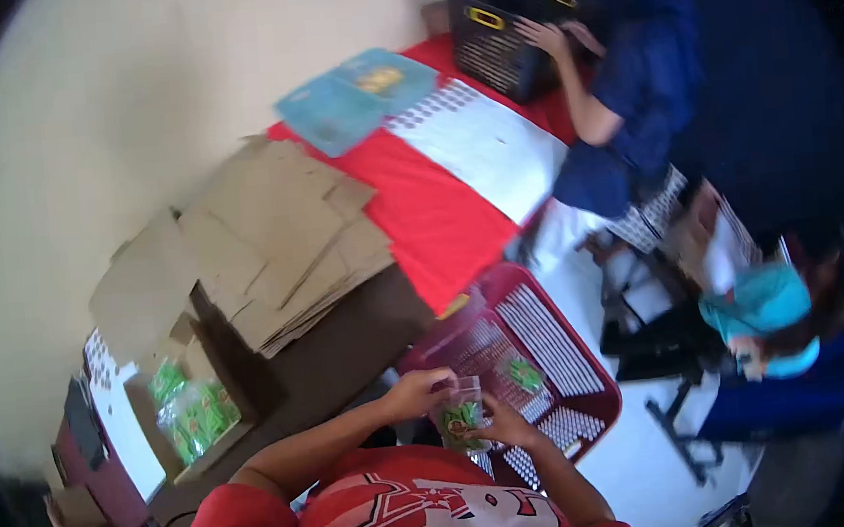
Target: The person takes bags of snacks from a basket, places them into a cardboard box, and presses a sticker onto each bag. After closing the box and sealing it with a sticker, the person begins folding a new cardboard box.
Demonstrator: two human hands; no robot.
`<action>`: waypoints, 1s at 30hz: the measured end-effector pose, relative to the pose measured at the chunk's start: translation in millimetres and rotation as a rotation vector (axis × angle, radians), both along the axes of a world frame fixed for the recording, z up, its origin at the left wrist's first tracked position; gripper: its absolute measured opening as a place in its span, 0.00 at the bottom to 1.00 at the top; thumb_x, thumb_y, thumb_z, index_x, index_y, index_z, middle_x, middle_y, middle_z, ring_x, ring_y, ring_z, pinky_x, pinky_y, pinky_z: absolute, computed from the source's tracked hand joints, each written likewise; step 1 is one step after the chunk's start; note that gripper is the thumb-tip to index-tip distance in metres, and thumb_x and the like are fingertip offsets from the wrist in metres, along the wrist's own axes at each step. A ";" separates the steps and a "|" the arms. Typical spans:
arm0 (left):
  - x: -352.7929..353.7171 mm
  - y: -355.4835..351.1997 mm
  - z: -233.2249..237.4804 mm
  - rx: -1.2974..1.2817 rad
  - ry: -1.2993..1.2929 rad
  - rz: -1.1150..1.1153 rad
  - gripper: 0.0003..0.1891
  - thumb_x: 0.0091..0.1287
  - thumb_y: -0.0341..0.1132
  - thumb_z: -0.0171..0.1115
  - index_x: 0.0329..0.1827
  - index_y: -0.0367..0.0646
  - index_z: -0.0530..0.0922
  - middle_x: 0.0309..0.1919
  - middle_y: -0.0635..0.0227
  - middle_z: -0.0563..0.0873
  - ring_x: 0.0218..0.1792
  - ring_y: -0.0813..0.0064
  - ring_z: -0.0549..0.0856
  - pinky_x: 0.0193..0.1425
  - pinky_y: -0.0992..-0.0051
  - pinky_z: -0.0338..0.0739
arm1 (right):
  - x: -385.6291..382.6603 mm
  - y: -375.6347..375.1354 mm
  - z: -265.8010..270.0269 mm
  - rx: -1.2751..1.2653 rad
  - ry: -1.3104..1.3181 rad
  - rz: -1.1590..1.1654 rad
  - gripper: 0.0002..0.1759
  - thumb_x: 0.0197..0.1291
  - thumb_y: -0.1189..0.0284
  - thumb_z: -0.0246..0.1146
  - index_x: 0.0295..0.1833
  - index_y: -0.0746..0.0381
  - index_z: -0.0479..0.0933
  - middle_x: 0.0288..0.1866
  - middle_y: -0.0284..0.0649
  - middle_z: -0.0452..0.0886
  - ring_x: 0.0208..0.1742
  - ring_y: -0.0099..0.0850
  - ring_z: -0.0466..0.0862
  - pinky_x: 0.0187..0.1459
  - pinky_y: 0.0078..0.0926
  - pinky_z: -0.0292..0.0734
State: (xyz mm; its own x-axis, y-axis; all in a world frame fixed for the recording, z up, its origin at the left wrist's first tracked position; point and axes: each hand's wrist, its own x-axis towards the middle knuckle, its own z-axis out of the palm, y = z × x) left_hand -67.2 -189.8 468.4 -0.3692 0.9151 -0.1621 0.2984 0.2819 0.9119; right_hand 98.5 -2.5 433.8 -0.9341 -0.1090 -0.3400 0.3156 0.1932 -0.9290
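A small see-through plastic bag with green pieces inside is held upright in front of my red shirt, over the crate. My left hand pinches it near its top left edge, fingers closed. Along its lower right side, my right hand grips it with bent fingers. Below and beyond sits a dark red plastic crate with slotted walls. Another bag of green pieces lies inside the crate. What exactly the green pieces are is too small to tell.
An open cardboard box holds several green-filled bags. Flattened cardboard is stacked on the table. Farther back are blue trays on red cloth. A person in dark blue handles a black basket; another person sits at right.
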 end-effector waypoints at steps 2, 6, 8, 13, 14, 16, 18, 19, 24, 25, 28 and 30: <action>-19.8 -37.3 22.0 0.006 -0.045 0.138 0.11 0.71 0.36 0.59 0.51 0.42 0.75 0.39 0.63 0.84 0.42 0.76 0.81 0.51 0.73 0.74 | -37.2 -28.7 17.5 -0.017 0.015 0.085 0.39 0.49 0.68 0.76 0.66 0.64 0.67 0.56 0.43 0.78 0.57 0.31 0.78 0.57 0.30 0.75; -16.3 -147.6 40.8 0.559 -0.808 0.593 0.24 0.68 0.46 0.63 0.62 0.48 0.66 0.55 0.70 0.76 0.57 0.75 0.75 0.62 0.72 0.69 | -96.7 -112.3 46.7 -0.228 0.084 0.149 0.24 0.56 0.74 0.71 0.57 0.64 0.70 0.50 0.38 0.80 0.49 0.24 0.81 0.50 0.25 0.77; -4.6 -196.5 60.5 0.703 -0.871 0.711 0.31 0.66 0.44 0.67 0.65 0.44 0.60 0.56 0.69 0.75 0.58 0.74 0.74 0.64 0.69 0.68 | -124.9 -168.2 70.4 -0.352 0.263 0.073 0.22 0.58 0.75 0.69 0.54 0.64 0.69 0.48 0.38 0.79 0.49 0.25 0.81 0.51 0.25 0.76; 37.9 -330.1 54.7 0.393 -0.104 1.128 0.30 0.61 0.41 0.72 0.61 0.39 0.66 0.53 0.60 0.80 0.54 0.68 0.80 0.58 0.68 0.74 | -166.9 -320.3 93.8 -0.272 0.222 0.442 0.23 0.60 0.69 0.69 0.55 0.66 0.69 0.45 0.41 0.81 0.47 0.25 0.81 0.48 0.26 0.77; 40.9 -357.0 54.7 0.339 -0.026 1.218 0.29 0.61 0.40 0.72 0.59 0.37 0.68 0.50 0.59 0.81 0.52 0.69 0.81 0.57 0.69 0.74 | -174.4 -353.5 88.9 -0.277 0.209 0.456 0.23 0.60 0.69 0.69 0.55 0.66 0.69 0.45 0.41 0.81 0.47 0.25 0.81 0.48 0.26 0.77; 49.7 -402.4 53.7 0.328 -0.014 1.351 0.21 0.64 0.37 0.69 0.54 0.36 0.75 0.39 0.63 0.85 0.41 0.75 0.84 0.47 0.74 0.78 | -178.5 -413.3 89.7 0.004 0.235 0.449 0.21 0.59 0.65 0.71 0.50 0.66 0.73 0.38 0.39 0.82 0.41 0.22 0.82 0.43 0.24 0.77; 49.1 -446.7 46.1 0.435 -0.184 1.455 0.15 0.65 0.34 0.67 0.50 0.36 0.78 0.37 0.66 0.86 0.38 0.80 0.83 0.43 0.77 0.78 | -181.0 -467.5 66.5 -0.045 0.223 0.417 0.20 0.59 0.63 0.71 0.48 0.65 0.75 0.36 0.38 0.83 0.38 0.22 0.81 0.41 0.23 0.77; 48.4 -464.8 49.8 0.378 -0.246 1.507 0.14 0.66 0.33 0.66 0.51 0.36 0.78 0.38 0.67 0.86 0.38 0.83 0.83 0.43 0.80 0.78 | -183.3 -487.5 62.7 -0.099 0.228 0.379 0.20 0.58 0.62 0.71 0.47 0.65 0.76 0.34 0.36 0.83 0.36 0.21 0.81 0.40 0.22 0.77; 48.6 -516.4 50.3 0.440 -0.284 1.511 0.13 0.69 0.31 0.63 0.52 0.34 0.76 0.39 0.66 0.85 0.40 0.80 0.83 0.47 0.78 0.78 | -181.3 -546.5 70.7 -0.132 0.121 0.445 0.16 0.62 0.68 0.68 0.48 0.66 0.74 0.40 0.35 0.82 0.43 0.20 0.81 0.45 0.21 0.76; 48.1 -521.5 44.8 0.538 -0.285 1.528 0.13 0.69 0.31 0.62 0.52 0.34 0.76 0.38 0.66 0.85 0.39 0.80 0.83 0.47 0.78 0.78 | -179.3 -554.7 68.9 -0.090 0.177 0.421 0.18 0.61 0.66 0.69 0.49 0.67 0.74 0.40 0.37 0.82 0.43 0.21 0.81 0.45 0.21 0.76; 51.2 -532.0 32.7 0.341 -0.098 1.520 0.15 0.68 0.33 0.63 0.53 0.32 0.76 0.37 0.63 0.86 0.39 0.80 0.84 0.45 0.77 0.78 | -178.3 -565.3 61.5 0.053 0.245 0.436 0.23 0.58 0.62 0.71 0.50 0.68 0.73 0.41 0.42 0.83 0.43 0.28 0.83 0.45 0.26 0.76; 55.3 -541.7 12.9 0.280 -0.030 1.467 0.16 0.69 0.33 0.62 0.54 0.32 0.76 0.36 0.61 0.87 0.38 0.80 0.84 0.45 0.76 0.78 | -175.9 -568.2 58.2 0.236 0.264 0.533 0.29 0.54 0.57 0.72 0.51 0.69 0.73 0.42 0.50 0.83 0.44 0.38 0.84 0.47 0.34 0.77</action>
State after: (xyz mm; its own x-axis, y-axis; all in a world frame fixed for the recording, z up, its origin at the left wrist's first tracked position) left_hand -11.9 -731.4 481.3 -0.9638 -0.2567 -0.0726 -0.1078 0.1259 0.9862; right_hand -77.4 -570.7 492.0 -0.8278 -0.5324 -0.1771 -0.1145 0.4692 -0.8756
